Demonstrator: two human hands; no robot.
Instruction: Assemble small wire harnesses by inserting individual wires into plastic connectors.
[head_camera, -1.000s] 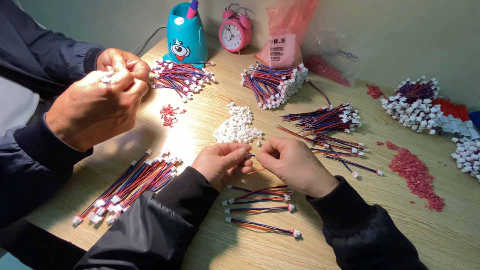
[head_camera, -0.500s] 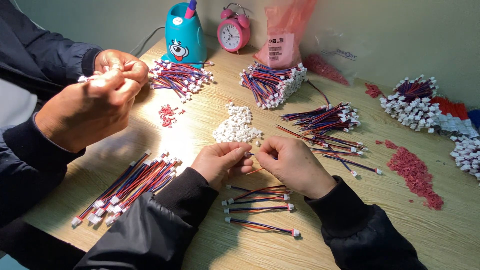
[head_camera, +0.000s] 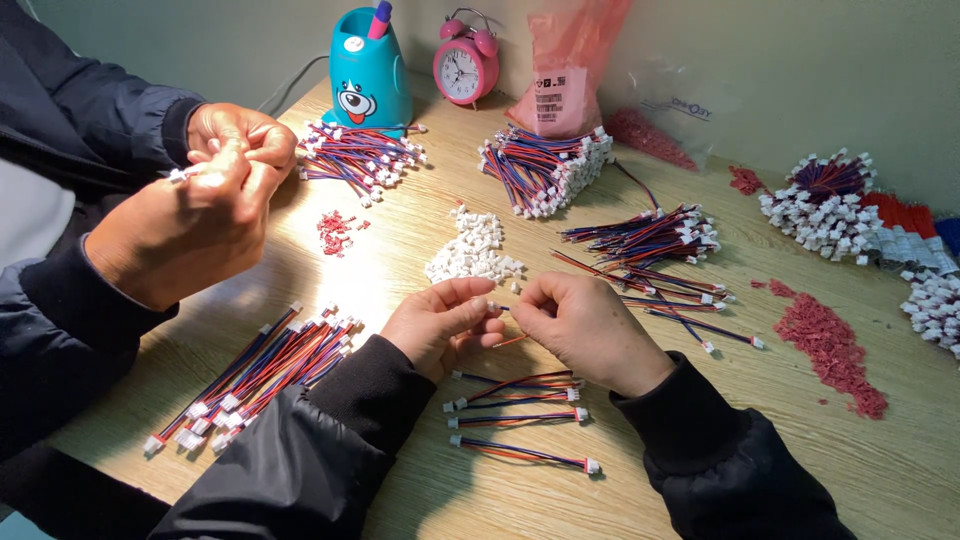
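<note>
Little has shifted since the earlier frame: only the co-worker's hands (head_camera: 200, 215), far left, have lifted slightly around a small connector. The wire (head_camera: 510, 341) stays pinched between the left hand (head_camera: 440, 325) and the right hand (head_camera: 590, 330), whose fingertips meet above the table (head_camera: 900, 470). Finished leads (head_camera: 520, 420) lie just below the wrists. A white connector pile (head_camera: 472, 252) sits just beyond the fingers. A wire bundle (head_camera: 250, 375) rests beside the left sleeve; red scraps (head_camera: 830, 345) lie well right.

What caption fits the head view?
Left hand and right hand pinch a thin wire above finished wires on a wooden table.
</note>
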